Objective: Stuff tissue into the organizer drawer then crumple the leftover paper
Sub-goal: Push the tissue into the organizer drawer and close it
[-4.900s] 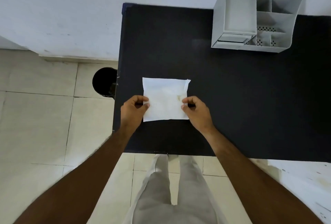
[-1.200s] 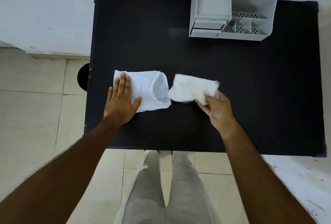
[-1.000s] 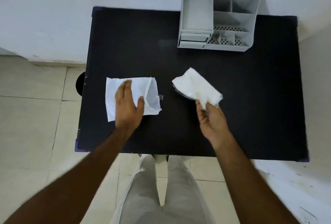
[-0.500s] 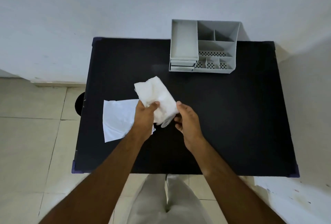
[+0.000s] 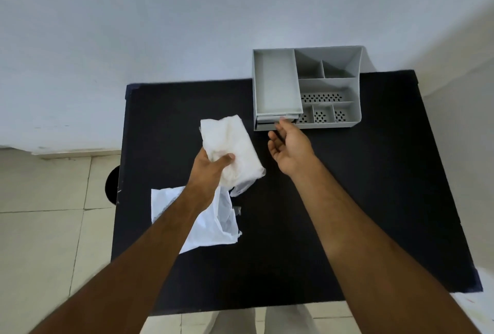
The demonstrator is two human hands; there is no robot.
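A grey desk organizer (image 5: pixel 329 85) stands at the far edge of the black table (image 5: pixel 334 200), against the wall. Its small drawers (image 5: pixel 270 125) sit stacked at the lower left front. My right hand (image 5: pixel 290 143) is palm up, fingers apart, with the fingertips touching the drawer front. My left hand (image 5: pixel 211 170) grips a white tissue wad (image 5: pixel 232 149) held above the table, left of the organizer. The empty white paper wrapper (image 5: pixel 211 224) lies flat on the table under my left forearm.
A round dark object (image 5: pixel 112 186) sits on the tiled floor beyond the table's left edge. The white wall runs right behind the organizer. My legs show below the table's near edge.
The tissue passed from my right hand to my left hand. My right hand let go and reached forward to the organizer's drawer front. The wrapper stayed on the table.
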